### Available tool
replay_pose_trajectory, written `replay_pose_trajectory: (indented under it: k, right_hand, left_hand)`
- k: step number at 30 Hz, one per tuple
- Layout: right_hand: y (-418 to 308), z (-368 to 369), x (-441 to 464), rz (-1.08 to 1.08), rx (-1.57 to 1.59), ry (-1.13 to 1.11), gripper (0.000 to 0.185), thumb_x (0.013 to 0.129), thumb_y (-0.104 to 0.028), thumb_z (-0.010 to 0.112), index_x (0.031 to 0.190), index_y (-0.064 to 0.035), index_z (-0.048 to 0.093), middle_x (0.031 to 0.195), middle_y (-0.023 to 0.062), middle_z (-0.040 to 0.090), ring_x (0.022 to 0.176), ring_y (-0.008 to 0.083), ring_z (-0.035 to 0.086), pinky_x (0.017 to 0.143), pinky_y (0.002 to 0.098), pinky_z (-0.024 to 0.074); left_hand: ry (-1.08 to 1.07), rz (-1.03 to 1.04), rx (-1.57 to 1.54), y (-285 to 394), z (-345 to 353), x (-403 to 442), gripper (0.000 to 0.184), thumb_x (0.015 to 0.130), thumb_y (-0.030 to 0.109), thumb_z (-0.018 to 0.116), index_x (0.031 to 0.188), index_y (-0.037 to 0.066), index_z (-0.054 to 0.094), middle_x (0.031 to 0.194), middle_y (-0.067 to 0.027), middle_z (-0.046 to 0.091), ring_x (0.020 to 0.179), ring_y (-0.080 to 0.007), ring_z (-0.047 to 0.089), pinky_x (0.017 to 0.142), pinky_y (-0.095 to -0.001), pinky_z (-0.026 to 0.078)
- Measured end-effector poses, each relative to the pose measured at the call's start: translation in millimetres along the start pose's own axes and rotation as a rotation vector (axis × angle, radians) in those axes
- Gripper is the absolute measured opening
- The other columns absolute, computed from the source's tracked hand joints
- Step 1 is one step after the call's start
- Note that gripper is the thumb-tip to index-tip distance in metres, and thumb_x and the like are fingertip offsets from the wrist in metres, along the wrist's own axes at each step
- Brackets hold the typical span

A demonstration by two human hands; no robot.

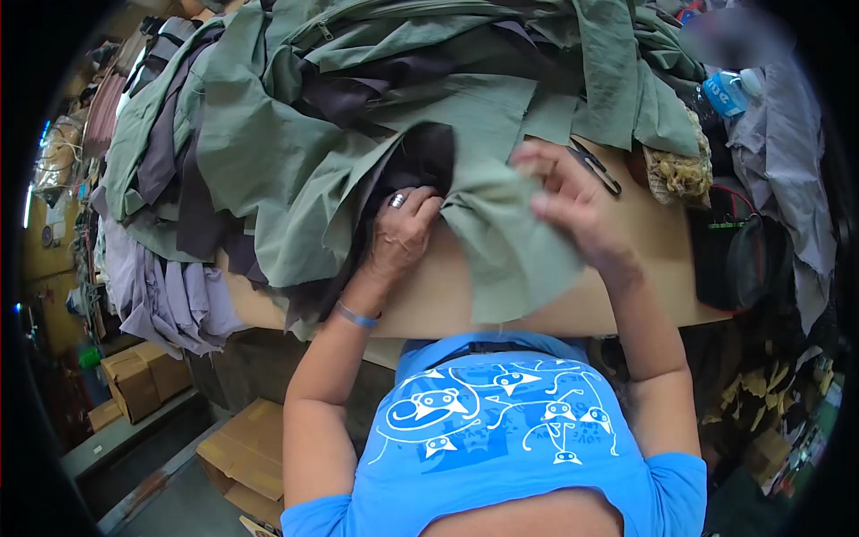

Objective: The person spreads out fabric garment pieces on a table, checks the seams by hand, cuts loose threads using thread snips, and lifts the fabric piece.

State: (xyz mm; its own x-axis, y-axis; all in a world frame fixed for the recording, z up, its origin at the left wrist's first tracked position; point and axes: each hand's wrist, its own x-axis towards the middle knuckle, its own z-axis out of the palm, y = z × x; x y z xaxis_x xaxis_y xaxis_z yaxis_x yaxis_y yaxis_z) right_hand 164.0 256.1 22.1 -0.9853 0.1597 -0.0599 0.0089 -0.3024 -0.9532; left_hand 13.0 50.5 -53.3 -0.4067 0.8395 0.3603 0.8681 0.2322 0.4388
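My left hand (pixel 403 231) is closed on the folded edge of a green cloth piece (pixel 510 242) with dark lining (pixel 420 166) beside it. A ring and a wristband show on that hand and wrist. Just right of the cloth, my right hand (pixel 574 199) is raised with thumb and fingers apart, the fingertips slightly blurred. Nothing is visible between them. Black thread snips (pixel 597 167) lie on the table behind my right hand, partly under cloth.
Heaped green garments (pixel 268 170), one with a zipper, cover the back and left of the tan table (pixel 653 259). Grey-lilac cloth (pixel 170 295) hangs off the left edge. At right are a bottle (pixel 729 92) and a black bag (pixel 734 246). Cardboard boxes (pixel 246 456) stand below left.
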Motion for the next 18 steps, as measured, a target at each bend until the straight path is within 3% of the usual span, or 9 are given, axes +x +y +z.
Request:
replay_pose_trajectory:
  k: [1,2,3,5,6,11,14,16,18]
  right_hand:
    - [-7.8,-2.2,11.0,-0.085,0.118,0.061,0.040,0.087,-0.007,0.053,0.126,-0.0049,0.044,0.117,0.0064,0.054,0.104,0.0119,0.053,0.092,0.0272,0.0413]
    - [-11.5,-2.6,21.0,-0.159,0.190,0.143,0.039,0.088,-0.009,0.053,0.125,-0.0047,0.045,0.116,0.0063,0.054,0.105,0.0117,0.052,0.093,0.0268,0.0407]
    - [-14.1,-2.1,32.0,-0.236,0.262,0.222,0.037,0.089,-0.011,0.054,0.125,-0.0045,0.046,0.115,0.0062,0.053,0.105,0.0115,0.051,0.093,0.0263,0.0401]
    - [-10.2,3.3,42.0,-0.312,0.225,0.294,0.036,0.090,-0.014,0.055,0.124,-0.0040,0.047,0.114,0.0067,0.054,0.105,0.0118,0.051,0.093,0.0262,0.0400]
    - [1.4,6.5,42.5,-0.305,0.117,0.289,0.036,0.090,-0.016,0.056,0.123,-0.0037,0.048,0.114,0.0073,0.054,0.105,0.0123,0.051,0.093,0.0266,0.0405]
    - [29.6,35.4,47.9,-0.055,-0.112,0.297,0.030,0.088,-0.017,0.061,0.113,-0.0025,0.054,0.100,0.0031,0.058,0.092,0.0094,0.054,0.080,0.0232,0.0452]
    - [45.7,30.6,55.6,-0.043,-0.097,0.191,0.017,0.088,-0.015,0.060,0.098,-0.0014,0.058,0.086,-0.0006,0.057,0.078,0.0059,0.051,0.070,0.0204,0.0431]
    - [43.5,32.8,54.4,-0.074,-0.170,0.244,0.011,0.089,-0.013,0.058,0.093,-0.0022,0.057,0.081,-0.0036,0.054,0.075,0.0041,0.048,0.068,0.0196,0.0408]
    - [44.2,33.4,54.7,-0.073,-0.201,0.270,0.009,0.090,-0.012,0.057,0.091,-0.0026,0.056,0.079,-0.0050,0.052,0.073,0.0031,0.046,0.067,0.0191,0.0394]
  left_hand:
    - [0.015,-0.061,-0.112,10.1,-6.1,6.2,0.022,0.083,0.014,0.059,0.102,0.003,0.059,0.097,-0.0118,0.061,0.093,-0.0296,0.058,0.077,-0.0352,0.046]
    - [-0.145,-0.481,-0.342,24.2,-18.2,10.3,0.015,0.090,0.015,0.053,0.095,0.001,0.058,0.085,-0.0118,0.062,0.081,-0.0255,0.062,0.070,-0.0334,0.047]
    - [0.067,-0.546,-0.635,17.7,-11.7,6.5,0.019,0.095,0.017,0.048,0.098,0.001,0.059,0.089,-0.0073,0.064,0.079,-0.0159,0.062,0.069,-0.0295,0.049]
    - [0.177,-0.859,-1.388,35.0,-41.3,20.3,0.021,0.097,0.019,0.046,0.102,0.002,0.059,0.093,-0.0025,0.064,0.080,-0.0082,0.060,0.070,-0.0247,0.050]
    - [0.119,-0.809,-1.540,21.4,-42.7,15.9,0.023,0.098,0.019,0.044,0.107,0.002,0.058,0.096,-0.0018,0.063,0.081,-0.0078,0.061,0.073,-0.0222,0.050]
    - [0.101,-0.825,-1.668,30.4,-50.4,17.6,0.024,0.097,0.018,0.046,0.110,0.000,0.055,0.096,-0.0060,0.063,0.082,-0.0104,0.062,0.073,-0.0231,0.051]
    - [0.122,-0.835,-1.676,36.1,-47.7,15.1,0.024,0.097,0.018,0.046,0.109,0.000,0.055,0.095,-0.0062,0.063,0.082,-0.0105,0.062,0.073,-0.0232,0.051]
    - [0.190,-0.900,-1.604,53.6,-55.3,24.2,0.024,0.097,0.018,0.046,0.109,0.000,0.055,0.095,-0.0063,0.063,0.082,-0.0108,0.062,0.074,-0.0234,0.050]
    - [0.111,-0.828,-1.632,36.0,-45.6,12.0,0.025,0.097,0.018,0.045,0.111,-0.001,0.054,0.098,-0.0073,0.063,0.084,-0.0118,0.062,0.075,-0.0242,0.051]
